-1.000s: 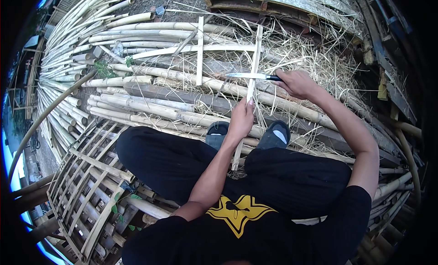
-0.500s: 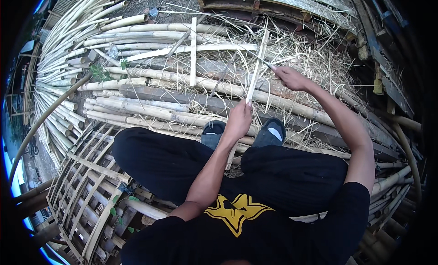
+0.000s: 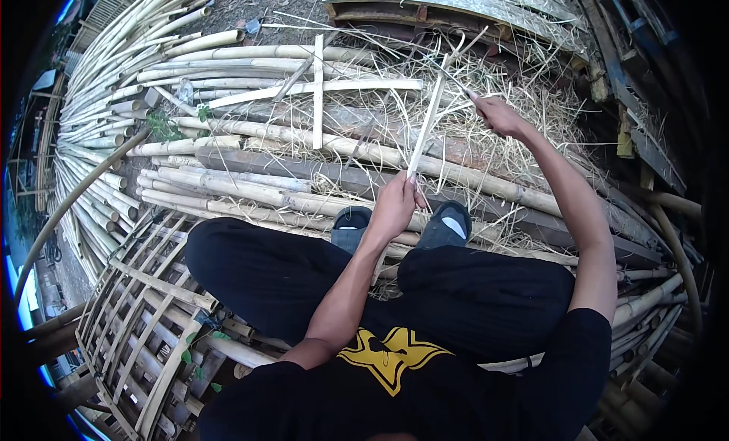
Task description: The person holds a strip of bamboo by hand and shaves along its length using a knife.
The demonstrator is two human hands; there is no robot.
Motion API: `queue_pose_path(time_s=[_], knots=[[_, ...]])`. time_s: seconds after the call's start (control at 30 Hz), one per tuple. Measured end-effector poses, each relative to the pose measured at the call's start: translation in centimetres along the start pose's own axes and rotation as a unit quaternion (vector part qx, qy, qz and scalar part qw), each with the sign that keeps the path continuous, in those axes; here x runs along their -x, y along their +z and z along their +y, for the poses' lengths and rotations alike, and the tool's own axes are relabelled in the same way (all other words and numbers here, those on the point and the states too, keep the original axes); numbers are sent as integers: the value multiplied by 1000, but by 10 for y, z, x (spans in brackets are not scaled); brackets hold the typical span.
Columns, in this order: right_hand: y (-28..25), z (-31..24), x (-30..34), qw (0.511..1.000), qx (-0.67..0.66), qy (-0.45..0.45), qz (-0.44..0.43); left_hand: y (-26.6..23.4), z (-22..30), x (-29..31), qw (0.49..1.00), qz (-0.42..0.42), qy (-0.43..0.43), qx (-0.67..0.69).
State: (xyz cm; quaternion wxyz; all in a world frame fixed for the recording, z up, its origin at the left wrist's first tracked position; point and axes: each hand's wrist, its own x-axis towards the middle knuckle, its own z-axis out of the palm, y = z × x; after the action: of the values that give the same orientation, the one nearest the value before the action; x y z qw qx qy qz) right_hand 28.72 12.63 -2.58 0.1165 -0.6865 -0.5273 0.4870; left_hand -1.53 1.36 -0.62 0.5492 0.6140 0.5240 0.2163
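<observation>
A pale split bamboo strip (image 3: 426, 131) slants away from me, its near part closed in my left hand (image 3: 396, 203) just above my feet. My right hand (image 3: 497, 116) grips a knife (image 3: 457, 82) by the handle. Its thin dark blade lies across the strip near the far end, where a sliver (image 3: 472, 44) curls off to the right. To the left, a short bamboo strip (image 3: 318, 111) crosses over a longer flat strip (image 3: 372, 86); neither hand touches them.
Bamboo shavings (image 3: 524, 107) cover the ground beyond and right of my hands. Bamboo poles (image 3: 266, 187) lie around my sandalled feet and pile up at left. A wooden pallet (image 3: 448, 2) stands at the far side. A woven bamboo lattice (image 3: 144, 297) is at lower left.
The knife and my right hand have moved farther away along the strip, toward its far end. A sliver now stands off the strip there. My left hand keeps its hold.
</observation>
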Motion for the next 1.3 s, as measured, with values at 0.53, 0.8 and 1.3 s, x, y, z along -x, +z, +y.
queue_pose_path(time_s=[0.53, 0.8, 1.3], knots=[[-67, -15, 6, 836, 446, -185, 260, 4, 6, -3, 1000, -4, -13, -1], [30, -25, 5, 997, -36, 4, -67, 2, -8, 1, 997, 16, -39, 66], [45, -41, 42, 898, 347, -266, 54, 1, -13, -3, 996, 85, -25, 3]])
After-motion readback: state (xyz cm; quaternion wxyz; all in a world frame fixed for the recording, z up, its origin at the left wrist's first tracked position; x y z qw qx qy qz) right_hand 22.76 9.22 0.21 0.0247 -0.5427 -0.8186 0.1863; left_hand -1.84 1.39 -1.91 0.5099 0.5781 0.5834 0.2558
